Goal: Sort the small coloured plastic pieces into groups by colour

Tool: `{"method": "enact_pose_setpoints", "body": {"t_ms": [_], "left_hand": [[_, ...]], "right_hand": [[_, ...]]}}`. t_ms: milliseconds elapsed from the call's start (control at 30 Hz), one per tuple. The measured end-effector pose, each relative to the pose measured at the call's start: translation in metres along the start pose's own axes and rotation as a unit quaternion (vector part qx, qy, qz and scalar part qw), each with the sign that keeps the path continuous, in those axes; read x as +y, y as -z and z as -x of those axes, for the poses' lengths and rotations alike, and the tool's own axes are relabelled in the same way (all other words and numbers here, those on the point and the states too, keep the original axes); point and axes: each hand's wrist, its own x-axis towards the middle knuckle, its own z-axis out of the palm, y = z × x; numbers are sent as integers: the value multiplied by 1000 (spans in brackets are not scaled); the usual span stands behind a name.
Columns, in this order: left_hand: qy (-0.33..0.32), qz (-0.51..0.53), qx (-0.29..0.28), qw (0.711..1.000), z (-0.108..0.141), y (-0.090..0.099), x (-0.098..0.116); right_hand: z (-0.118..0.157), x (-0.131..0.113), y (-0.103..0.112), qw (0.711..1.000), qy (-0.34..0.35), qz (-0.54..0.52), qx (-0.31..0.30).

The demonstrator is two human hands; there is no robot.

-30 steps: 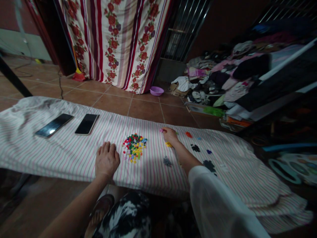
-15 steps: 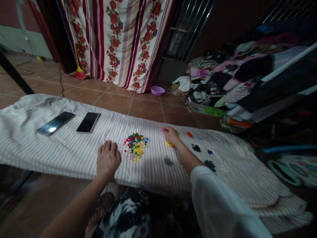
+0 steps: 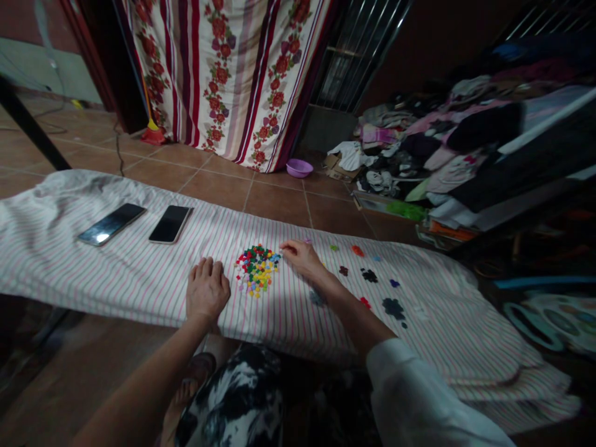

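Observation:
My left hand (image 3: pixel 208 288) lies flat on the striped cloth, left of a heap of small coloured plastic pieces (image 3: pixel 257 270). My right hand (image 3: pixel 300 256) is at the heap's right edge. Its fingers point at the heap, slightly bent and a little apart, and I see nothing held between them. Behind that hand a pink piece (image 3: pixel 308 240) lies on the cloth. Sorted by colour to the right are black pieces (image 3: pixel 369 275), dark grey pieces (image 3: pixel 393 308), orange pieces (image 3: pixel 357 250) and red pieces (image 3: pixel 365 303). My right forearm partly hides grey pieces (image 3: pixel 316 298).
Two phones, one dark (image 3: pixel 112 224) and one light-edged (image 3: pixel 170 224), lie on the cloth's left part. Brown pieces (image 3: pixel 343 270) and blue pieces (image 3: pixel 394 283) lie at right. Beyond the cloth are a purple basin (image 3: pixel 299 167), a floral curtain (image 3: pixel 218 81) and piled clothes (image 3: pixel 433 130).
My right hand has moved left from the pink piece to the heap, leaving that piece on the cloth. Brown, red and green pieces now show. My left hand stays flat.

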Motion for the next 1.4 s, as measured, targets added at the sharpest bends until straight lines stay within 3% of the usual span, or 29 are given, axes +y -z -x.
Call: {"method": "enact_pose_setpoints", "body": {"t_ms": [167, 367, 533, 833, 1133, 1400], "left_hand": [[-4, -15, 11, 1000, 0, -1, -1], [-1, -12, 4, 1000, 0, 0, -1], [0, -10, -4, 1000, -1, 1, -1], [2, -3, -6, 1000, -1, 0, -1], [13, 22, -7, 1000, -1, 2, 1], [13, 24, -14, 1000, -1, 2, 1]], "right_hand": [[17, -34, -19, 992, 86, -7, -91], [24, -44, -26, 985, 77, 62, -138], [27, -45, -28, 984, 77, 87, -137], [36, -66, -37, 970, 147, 83, -173], [30, -70, -46, 967, 137, 109, -183], [21, -89, -44, 953, 127, 179, -208]]}}
